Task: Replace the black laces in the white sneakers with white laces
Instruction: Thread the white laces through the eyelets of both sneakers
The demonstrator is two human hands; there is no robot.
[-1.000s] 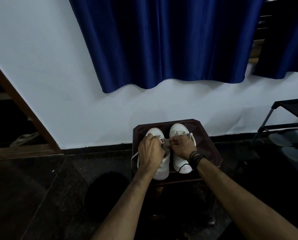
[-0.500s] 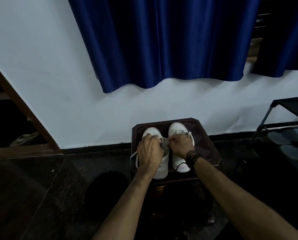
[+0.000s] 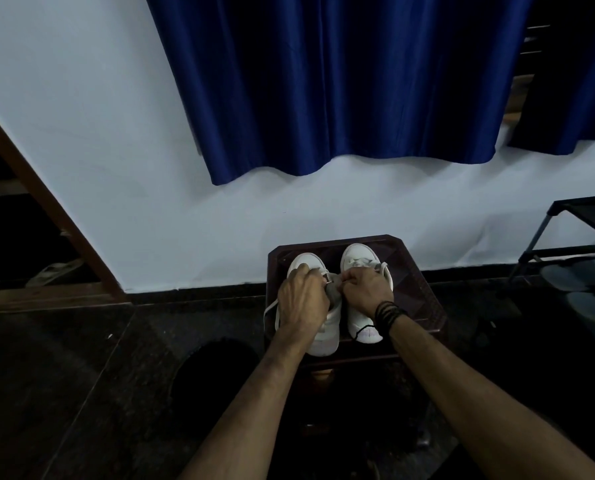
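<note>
**Both hands working the left sneaker**

Left hand [image 3: 301, 299] is curling its fingers around a white lace [image 3: 270, 308] on the left sneaker [image 3: 323, 337]; right hand [image 3: 367, 289] is pinching beside it. Both sneakers, right sneaker [image 3: 358, 258] included, are sitting on the dark stool [image 3: 424, 299].

Dim, bluish light; floor [image 3: 64, 393] nearly black, wide-angle bending at edges, soft shadows.

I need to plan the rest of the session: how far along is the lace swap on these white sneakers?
Looks done: the right sneaker shows white lacing near its toe. In hand: both the left hand and right hand work a white lace at the left sneaker. Left: finishing that shoe; a black strand lies by the right sneaker's heel.
</note>
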